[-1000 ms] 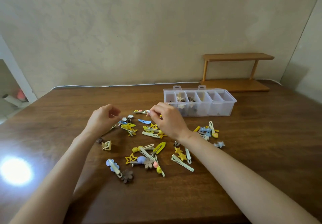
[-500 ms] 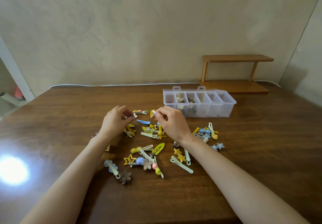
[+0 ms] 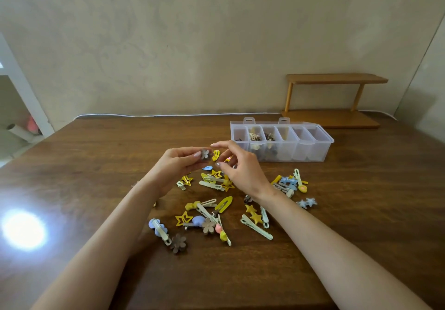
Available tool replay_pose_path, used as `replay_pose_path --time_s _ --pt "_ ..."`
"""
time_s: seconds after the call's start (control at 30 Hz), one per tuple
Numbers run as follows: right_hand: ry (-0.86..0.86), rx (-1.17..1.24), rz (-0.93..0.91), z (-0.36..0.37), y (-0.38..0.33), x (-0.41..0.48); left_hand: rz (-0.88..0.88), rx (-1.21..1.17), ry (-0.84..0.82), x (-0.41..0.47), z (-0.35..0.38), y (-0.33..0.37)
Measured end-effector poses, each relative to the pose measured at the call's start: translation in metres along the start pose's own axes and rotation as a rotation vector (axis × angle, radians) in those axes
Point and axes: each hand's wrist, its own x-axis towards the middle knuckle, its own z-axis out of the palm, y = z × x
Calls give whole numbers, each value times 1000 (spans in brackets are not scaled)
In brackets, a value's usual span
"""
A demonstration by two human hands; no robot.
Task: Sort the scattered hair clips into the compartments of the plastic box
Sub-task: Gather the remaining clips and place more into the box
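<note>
Hair clips are lying all over the brown table, in the lower middle of the picture. There are yellow stars, long cream ones, blue ones and brown flowers. The plastic box is sitting behind them, a little up and to the right of the middle, and it is open at the top. Some brown and cream clips are already lying in its left compartments. The left hand is hovering over the pile near the middle of the picture. It is pinching a brown flower clip between its thumb and fingers. The right hand is hovering just beside it with its fingers curled and its first finger sticking out to the left. It is holding a small yellow clip at its fingertips, right next to the brown flower. Something pink is peeking out under those fingers, but it is too small to tell what. A wooden shelf is standing in the upper right, behind the box. A white cord is running along the far edge of the table. A bright spot of light is shining at the lower left.
</note>
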Motion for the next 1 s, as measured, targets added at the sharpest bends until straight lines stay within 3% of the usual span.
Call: replay_pose_path --time_s 0.37,0.6,1.0 --pt "10 -79 -28 -4 -1 -1 25 179 31 -2 14 -8" --pt "386 -160 87 -49 21 30 79 286 140 -2 15 -5" --pt "339 -223 154 -66 32 50 118 294 201 -2 13 -3"
